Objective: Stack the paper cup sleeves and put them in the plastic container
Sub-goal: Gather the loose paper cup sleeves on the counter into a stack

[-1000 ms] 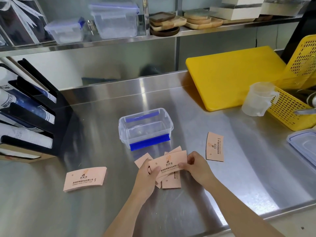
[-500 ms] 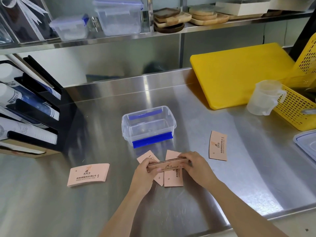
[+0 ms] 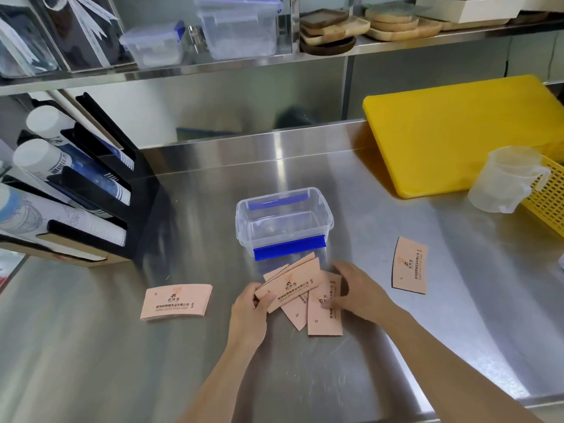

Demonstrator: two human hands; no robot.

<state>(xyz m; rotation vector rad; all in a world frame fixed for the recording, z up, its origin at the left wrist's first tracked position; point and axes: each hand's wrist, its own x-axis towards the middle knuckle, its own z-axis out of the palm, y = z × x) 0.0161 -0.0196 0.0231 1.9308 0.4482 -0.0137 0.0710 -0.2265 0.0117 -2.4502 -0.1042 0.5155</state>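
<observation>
Now the left hand (image 3: 248,312) pinches a small stack of sleeves (image 3: 288,285) just before the empty plastic container (image 3: 283,222) — the right hand (image 3: 355,293), fingers loose, presses a loose sleeve (image 3: 323,312) on the tabletop (image 3: 396,346). Best to slide that one under the stack, edges squared, before fetching the outliers.

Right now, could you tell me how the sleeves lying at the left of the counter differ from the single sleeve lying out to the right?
The left stack of sleeves is several layers thick, with edges showing along its side; the single right sleeve looks like one flat piece. The left stack lies with its print reading across, while the right sleeve is turned so its print runs sideways. Both are the same pale pink with dark print, both lie flat on the steel counter, and neither hand touches them.
</observation>
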